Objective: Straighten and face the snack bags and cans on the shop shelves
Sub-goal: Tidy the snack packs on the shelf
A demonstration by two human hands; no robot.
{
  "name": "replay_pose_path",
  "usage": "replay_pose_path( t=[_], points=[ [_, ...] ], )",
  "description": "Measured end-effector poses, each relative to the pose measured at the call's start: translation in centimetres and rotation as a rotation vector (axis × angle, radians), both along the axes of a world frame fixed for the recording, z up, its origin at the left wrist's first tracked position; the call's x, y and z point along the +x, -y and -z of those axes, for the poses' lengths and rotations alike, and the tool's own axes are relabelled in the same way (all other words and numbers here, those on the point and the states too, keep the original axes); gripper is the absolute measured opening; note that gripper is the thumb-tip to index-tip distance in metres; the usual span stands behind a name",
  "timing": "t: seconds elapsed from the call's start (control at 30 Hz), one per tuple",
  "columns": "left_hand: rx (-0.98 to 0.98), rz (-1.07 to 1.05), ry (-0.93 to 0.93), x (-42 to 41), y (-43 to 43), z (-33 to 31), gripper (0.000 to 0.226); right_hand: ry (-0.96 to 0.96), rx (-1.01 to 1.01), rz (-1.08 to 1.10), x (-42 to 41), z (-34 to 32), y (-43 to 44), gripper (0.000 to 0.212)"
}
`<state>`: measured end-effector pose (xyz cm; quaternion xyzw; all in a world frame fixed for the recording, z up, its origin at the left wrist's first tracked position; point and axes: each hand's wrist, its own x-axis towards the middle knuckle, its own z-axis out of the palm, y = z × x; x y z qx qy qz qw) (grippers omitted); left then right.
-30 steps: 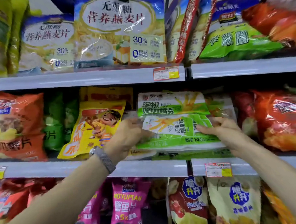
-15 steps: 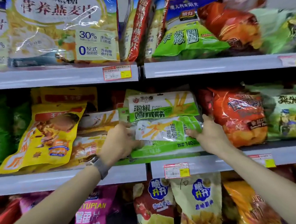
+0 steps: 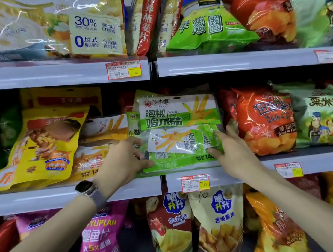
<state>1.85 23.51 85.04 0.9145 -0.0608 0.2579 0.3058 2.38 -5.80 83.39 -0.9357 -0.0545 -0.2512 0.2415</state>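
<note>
Two hands pinch green snack bag by lower side edges: left hand at left, right hand at right. Bag stands at front of middle shelf, beside red crisp bag. Likely light, limp, slick film; hold by side seams, not centre.

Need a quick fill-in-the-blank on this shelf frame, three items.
1. The left hand and right hand both hold a chicken-feet snack bag that is mainly ___.
2. The wristwatch is on the ___ wrist.
3. The tomato crisps bag stands to that bag's ___.
Missing: green; left; right.
</note>
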Motion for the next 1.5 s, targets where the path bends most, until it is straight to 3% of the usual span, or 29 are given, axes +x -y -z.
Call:
replay_pose_path(
  t=[0.1, 0.37, 0.47, 0.6, 0.73, 0.83, 0.93, 1.07, 1.2, 1.5],
  points=[
    [-0.062, 0.064, 0.028, 0.3, 0.3, 0.1, 0.06, -0.005, -0.024, 0.018, -0.4, 0.4, -0.5, 0.067],
    [-0.123, 0.218, 0.063, 1.0, -0.2, 0.1, 0.072, 0.088, 0.009, 0.031, -1.1, 1.1, -0.9, 0.07],
    [-0.107, 0.249, 0.001, 0.5, -0.9, 0.7, 0.084, 0.095, -0.006, 0.029, -1.6, 1.1, -0.8, 0.067],
    [-0.25, 0.342, -0.133, 0.0, -1.4, 0.4, 0.087, 0.075, -0.027, 0.015, -1.9, 1.2, -0.7, 0.068],
    [-0.274, 0.345, -0.129, -0.3, -1.0, -0.2, 0.089, 0.043, -0.032, 0.007, -2.1, 1.1, -0.4, 0.068],
    [-0.218, 0.295, -0.199, -0.3, -1.5, -0.5, 0.092, 0.045, -0.061, -0.015, -2.5, 0.9, -0.3, 0.068],
    [-0.006, 0.197, -0.198, -0.3, -0.9, -1.3, 0.087, 0.026, -0.125, -0.02, -2.5, 0.7, 0.0, 0.067],
    [0.283, -0.004, -0.069, -1.9, 1.0, -2.0, 0.053, 0.041, -0.169, -0.054, -2.8, 0.2, -0.2, 0.063],
    [0.373, -0.046, -0.009, -3.7, 2.4, -1.0, 0.032, 0.038, -0.205, -0.113, -3.4, 0.5, -0.8, 0.064],
    [0.405, -0.052, 0.057, -8.9, 1.5, 1.3, 0.06, 0.177, -0.257, -0.344, -6.2, 1.1, -6.7, 0.057]
  ],
)
